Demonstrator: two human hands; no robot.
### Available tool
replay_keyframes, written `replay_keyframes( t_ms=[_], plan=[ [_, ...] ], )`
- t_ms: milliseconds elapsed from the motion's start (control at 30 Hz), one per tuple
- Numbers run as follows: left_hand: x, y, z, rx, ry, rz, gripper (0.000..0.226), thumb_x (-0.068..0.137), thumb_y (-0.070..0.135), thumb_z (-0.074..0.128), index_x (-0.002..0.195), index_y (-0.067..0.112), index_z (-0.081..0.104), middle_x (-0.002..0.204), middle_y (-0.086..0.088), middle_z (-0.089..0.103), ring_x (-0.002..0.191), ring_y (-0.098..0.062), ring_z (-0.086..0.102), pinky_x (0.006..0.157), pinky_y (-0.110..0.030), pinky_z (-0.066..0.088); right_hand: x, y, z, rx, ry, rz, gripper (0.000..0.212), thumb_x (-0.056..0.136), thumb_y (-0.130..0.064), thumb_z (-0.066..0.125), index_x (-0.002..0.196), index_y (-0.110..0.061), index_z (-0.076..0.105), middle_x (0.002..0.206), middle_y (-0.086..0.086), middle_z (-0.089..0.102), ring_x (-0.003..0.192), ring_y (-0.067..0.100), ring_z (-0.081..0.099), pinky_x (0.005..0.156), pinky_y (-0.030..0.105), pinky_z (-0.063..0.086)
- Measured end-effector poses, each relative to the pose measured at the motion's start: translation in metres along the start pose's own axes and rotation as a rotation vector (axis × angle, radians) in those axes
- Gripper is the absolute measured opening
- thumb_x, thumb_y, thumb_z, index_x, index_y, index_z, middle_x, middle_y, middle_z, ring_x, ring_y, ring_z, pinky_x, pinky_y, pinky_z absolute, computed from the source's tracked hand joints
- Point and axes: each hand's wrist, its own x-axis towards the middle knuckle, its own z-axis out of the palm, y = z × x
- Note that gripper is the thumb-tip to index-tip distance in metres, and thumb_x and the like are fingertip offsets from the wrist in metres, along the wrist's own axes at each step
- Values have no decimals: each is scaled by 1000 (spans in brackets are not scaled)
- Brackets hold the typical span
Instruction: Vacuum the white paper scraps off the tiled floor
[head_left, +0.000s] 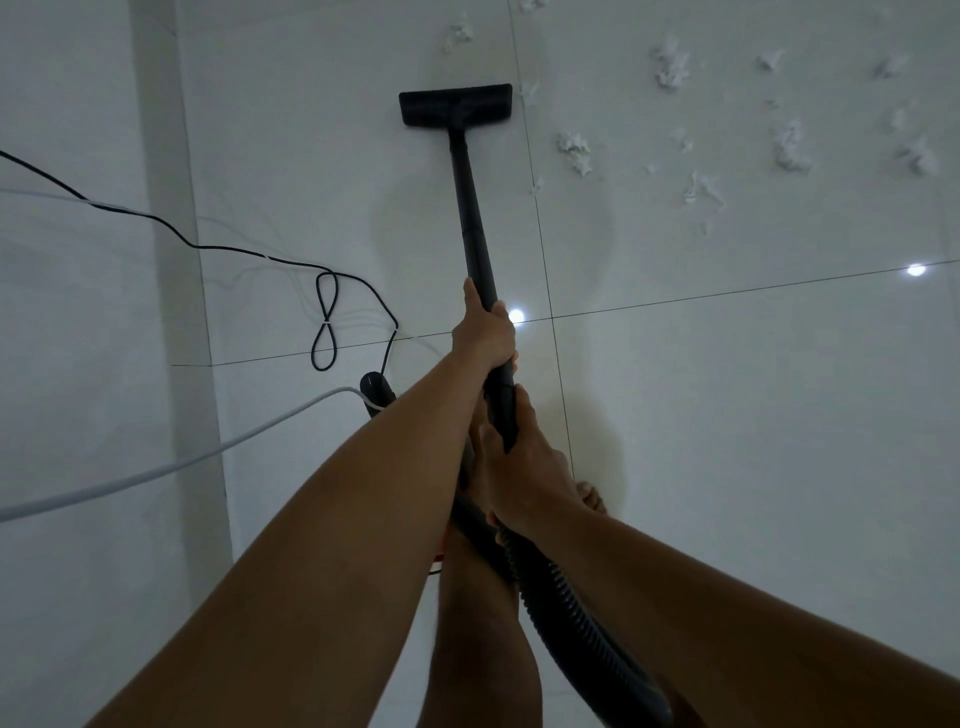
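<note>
scraps to the right, cords by the feet

the left hand (485, 332) is wrapped round the long black plastic vacuum wand (470, 208) partway up. the right hand (519, 462) grips the same wand at its near end, where the black ribbed hose (571, 597) joins. both hands are clamped on it, one close behind the other. the hose runs back beside a bare foot (592, 499), so a careless step could land on it. to the left a thin black cord (327, 312) lies looped near a white cable (156, 467) — a wide swing could snag either. out front the flat black floor nozzle (456, 104) rests on the glossy white tiled floor (727, 415). the torn white paper scraps (574, 148) lie mostly to its right, one small piece just beside its edge. the bigger crumpled clumps may jam the mouth — or get shoved along if the head comes in fast.
</note>
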Motion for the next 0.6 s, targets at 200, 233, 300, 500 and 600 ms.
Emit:
replay_keyframes(
  t_ms=[200, 233, 300, 500, 600],
  plan=[
    [4, -4, -1, -145, -62, -4, 69, 109, 36, 35, 160, 43, -11, 88, -10, 63, 53, -14, 57, 43, -20, 48, 2, 1, -1, 16, 23, -29, 59, 107, -51, 37, 158, -51, 7, 88, 3, 71, 54, 16, 66, 49, 29, 59],
    [4, -5, -3, -232, -89, -18, 71, 108, 34, 39, 159, 46, -9, 86, -10, 62, 54, -14, 57, 46, -24, 51, 1, 0, -1, 36, 27, -38, 58, 107, -51, 38, 157, -51, 9, 87, 3, 71, 53, 16, 66, 48, 29, 58],
    [4, -6, -6, -388, -140, -37, 73, 107, 30, 45, 159, 50, -1, 86, -11, 63, 57, -14, 58, 51, -27, 54, 1, 2, 0, 68, 30, -52, 56, 107, -49, 39, 156, -53, 11, 86, 4, 71, 49, 13, 63, 44, 25, 53],
    [1, -6, -11, -471, -187, -69, 72, 106, 26, 50, 159, 51, 8, 82, -12, 58, 62, -17, 59, 57, -31, 56, 1, 3, 6, 145, 24, -77, 53, 107, -48, 42, 153, -53, 17, 82, 5, 71, 35, 4, 57, 39, 20, 48],
    [0, -3, -11, -340, -131, -24, 71, 107, 29, 44, 161, 47, 2, 77, -8, 57, 50, -13, 54, 46, -24, 52, 1, 0, 9, 158, 19, -51, 53, 106, -49, 42, 150, -58, 15, 82, 7, 72, 37, 8, 60, 40, 24, 52]
  ],
)
